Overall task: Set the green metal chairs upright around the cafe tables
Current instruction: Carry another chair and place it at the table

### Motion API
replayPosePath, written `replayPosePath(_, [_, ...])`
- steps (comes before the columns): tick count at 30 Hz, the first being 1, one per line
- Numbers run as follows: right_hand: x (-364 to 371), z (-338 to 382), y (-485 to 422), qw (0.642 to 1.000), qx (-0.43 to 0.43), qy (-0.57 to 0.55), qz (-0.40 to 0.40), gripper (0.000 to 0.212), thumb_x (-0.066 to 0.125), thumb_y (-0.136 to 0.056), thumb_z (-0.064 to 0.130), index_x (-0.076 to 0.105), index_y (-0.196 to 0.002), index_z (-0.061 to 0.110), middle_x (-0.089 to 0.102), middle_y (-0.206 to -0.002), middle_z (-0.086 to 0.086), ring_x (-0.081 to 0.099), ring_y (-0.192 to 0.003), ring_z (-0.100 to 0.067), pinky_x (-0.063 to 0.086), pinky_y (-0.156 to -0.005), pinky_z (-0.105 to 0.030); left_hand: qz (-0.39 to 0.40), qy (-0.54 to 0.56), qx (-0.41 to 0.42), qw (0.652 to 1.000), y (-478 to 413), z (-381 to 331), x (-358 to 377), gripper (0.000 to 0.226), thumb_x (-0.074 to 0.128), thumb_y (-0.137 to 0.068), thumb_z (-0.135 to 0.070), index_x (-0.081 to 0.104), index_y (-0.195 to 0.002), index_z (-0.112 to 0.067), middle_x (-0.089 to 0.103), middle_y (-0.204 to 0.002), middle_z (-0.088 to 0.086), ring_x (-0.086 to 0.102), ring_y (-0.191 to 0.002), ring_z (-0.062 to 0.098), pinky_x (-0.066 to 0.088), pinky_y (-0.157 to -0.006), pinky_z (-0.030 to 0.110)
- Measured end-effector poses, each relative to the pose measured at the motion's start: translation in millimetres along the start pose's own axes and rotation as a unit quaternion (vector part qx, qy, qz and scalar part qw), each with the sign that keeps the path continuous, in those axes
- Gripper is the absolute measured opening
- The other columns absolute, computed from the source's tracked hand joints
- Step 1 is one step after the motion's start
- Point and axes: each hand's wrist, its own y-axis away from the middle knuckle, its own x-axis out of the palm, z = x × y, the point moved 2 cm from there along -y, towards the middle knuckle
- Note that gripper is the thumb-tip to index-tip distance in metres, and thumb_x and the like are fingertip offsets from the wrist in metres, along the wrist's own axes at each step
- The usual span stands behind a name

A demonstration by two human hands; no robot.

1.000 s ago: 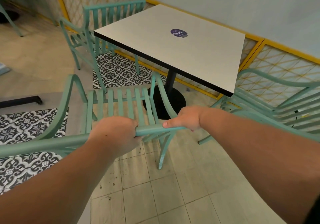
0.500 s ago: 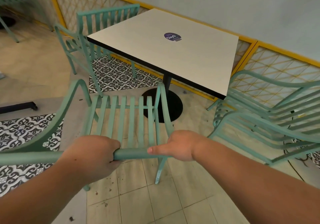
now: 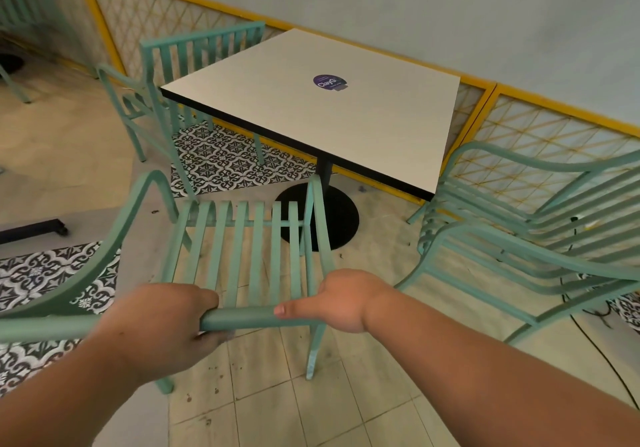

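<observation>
A green metal chair (image 3: 242,239) stands upright in front of me, its slatted seat facing the square white cafe table (image 3: 329,114). My left hand (image 3: 162,322) grips the top rail of its backrest on the left. My right hand (image 3: 339,301) grips the same rail at the right corner, thumb lying along the bar. A second green chair (image 3: 180,76) stands upright at the table's far left side. To the right, stacked green chairs (image 3: 540,225) stand beside the table.
The table has a black round base (image 3: 332,218) and a purple sticker (image 3: 327,82). A yellow-framed lattice fence (image 3: 540,128) runs behind it along the wall. Patterned tiles (image 3: 228,162) lie under the far chair. A black bar (image 3: 31,230) lies on the floor at left.
Both hands keep their grip on the backrest rail. The chair and my hands have come lower and nearer in the view, and the table sits more centred.
</observation>
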Motion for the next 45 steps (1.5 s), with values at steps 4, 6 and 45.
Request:
replayPosePath(4, [-1,-1,1,1.000,0.004,-0.007,-0.013,0.085,0.047,-0.060,0.102,0.054,-0.065,0.018,0.054,-0.070,0.000,0.054,-0.064,-0.018,0.038,-0.057,-0.031,-0.200,0.142,-0.049,0.968,22,-13,0,0.047,0.042,-0.084,-0.086,0.059,-0.095,-0.043,0.060,-0.084,-0.023,0.057,-0.077,0.003,0.056,-0.083,0.042])
replayPosePath(6, [-1,-1,0,1.000,0.004,-0.010,-0.018,0.086,0.047,-0.059,0.103,0.055,-0.065,0.017,0.054,-0.069,0.000,0.054,-0.063,-0.017,0.038,-0.057,-0.031,-0.258,0.252,-0.185,0.914,32,-2,9,0.056,0.049,-0.090,-0.074,0.063,-0.118,-0.028,0.068,-0.088,-0.010,0.064,-0.074,0.014,0.060,-0.078,0.053])
replayPosePath(45, [24,48,0,0.998,0.009,-0.066,0.000,0.085,0.038,-0.058,0.106,0.044,-0.066,0.021,0.040,-0.060,0.000,0.042,-0.053,-0.016,0.034,-0.060,-0.035,-0.187,0.374,-0.670,0.613,-11,164,25,0.054,0.070,-0.091,-0.004,0.063,-0.130,-0.040,-0.006,-0.171,0.007,0.035,-0.141,0.037,0.046,-0.105,0.056])
